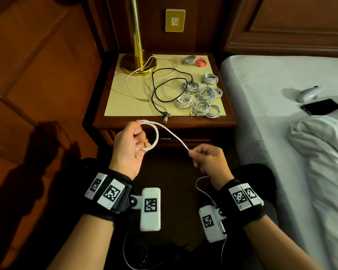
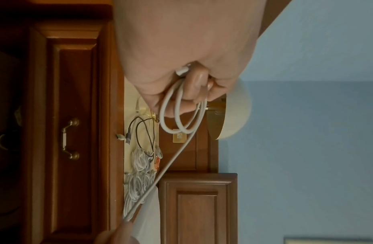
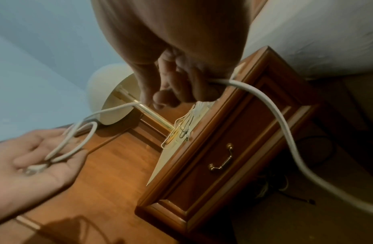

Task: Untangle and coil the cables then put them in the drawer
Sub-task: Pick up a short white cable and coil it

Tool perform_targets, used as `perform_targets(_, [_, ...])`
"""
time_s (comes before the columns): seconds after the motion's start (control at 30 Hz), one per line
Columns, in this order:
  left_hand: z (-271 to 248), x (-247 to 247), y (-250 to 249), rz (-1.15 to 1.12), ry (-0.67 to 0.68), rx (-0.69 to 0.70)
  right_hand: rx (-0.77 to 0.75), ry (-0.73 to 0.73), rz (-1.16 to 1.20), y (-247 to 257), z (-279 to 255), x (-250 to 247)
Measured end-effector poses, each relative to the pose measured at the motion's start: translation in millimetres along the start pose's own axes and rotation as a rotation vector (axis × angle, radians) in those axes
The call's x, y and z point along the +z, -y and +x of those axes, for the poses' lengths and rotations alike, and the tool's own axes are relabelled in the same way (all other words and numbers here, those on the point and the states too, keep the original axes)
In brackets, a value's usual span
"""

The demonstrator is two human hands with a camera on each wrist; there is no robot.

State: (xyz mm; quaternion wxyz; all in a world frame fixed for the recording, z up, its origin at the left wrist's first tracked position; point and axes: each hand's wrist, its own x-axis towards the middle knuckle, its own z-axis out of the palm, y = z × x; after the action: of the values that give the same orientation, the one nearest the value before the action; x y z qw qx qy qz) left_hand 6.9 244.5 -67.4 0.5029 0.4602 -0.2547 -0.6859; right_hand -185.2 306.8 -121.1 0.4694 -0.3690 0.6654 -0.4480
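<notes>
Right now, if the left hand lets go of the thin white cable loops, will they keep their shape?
Probably not. The thin white cable sags between the hands, so it seems floppy. The loops held by the left hand look untied and would likely spring open.

Wood bench (image 1: 230, 121) w/ cream mat (image 1: 121, 98). On it: brass lamp (image 1: 138, 64) back-left, loose white cable (image 1: 127, 82) & black cable (image 1: 154, 90) mid, white coils (image 1: 203, 98) right, pink coil (image 1: 201, 62) back-right. Bed (image 1: 261, 90) alongside: phone (image 1: 320, 106), white gadget (image 1: 309, 92).

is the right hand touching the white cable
Touching. In the head view the right hand pinches the white cable at its fingertips; the right wrist view shows it passing through the fingers.
</notes>
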Motion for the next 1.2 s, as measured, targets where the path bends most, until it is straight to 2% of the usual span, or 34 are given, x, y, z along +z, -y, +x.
perform_targets(0.1, [0, 5, 2, 0.096, -0.069, 0.086, -0.065, 0.044, -0.258, 9, -6, 6])
perform_targets(0.23, [6, 7, 11, 0.344, -0.098, 0.233, -0.187, 0.29, -0.526, 29, -21, 19])
perform_targets(0.33, [9, 5, 22, 0.52, -0.001, 0.311, -0.266, 0.45, -0.61, 42, -26, 25])
perform_targets(0.4, [8, 6, 30, 0.619, 0.075, 0.341, -0.306, 0.519, -0.563, 46, -27, 27])
perform_targets(0.47, [5, 8, 36, 0.66, 0.113, 0.332, -0.336, 0.473, -0.419, 47, -26, 27])
perform_targets(0.6, [-4, 8, 39, 0.626, 0.21, 0.176, -0.37, 0.158, -0.124, 44, -21, 22])
perform_targets(0.7, [-13, 12, 37, 0.558, 0.277, 0.044, -0.364, -0.002, -0.063, 37, -15, 20])
perform_targets(0.77, [-16, 17, 37, 0.437, 0.265, -0.065, -0.341, -0.076, -0.053, 32, -12, 19])
perform_targets(0.87, [-16, 17, 33, 0.255, 0.234, -0.184, -0.229, -0.074, 0.104, 24, -11, 15])
perform_targets(1.0, [-13, 10, 23, 0.03, 0.198, -0.249, -0.115, 0.019, 0.216, 12, -13, 10])
perform_targets(1.1, [-12, 4, 13, -0.118, 0.126, -0.21, -0.08, 0.041, 0.179, 5, -13, 7])
perform_targets(1.2, [-11, -2, 7, -0.178, 0.042, -0.107, -0.107, -0.017, 0.015, 3, -13, 8])
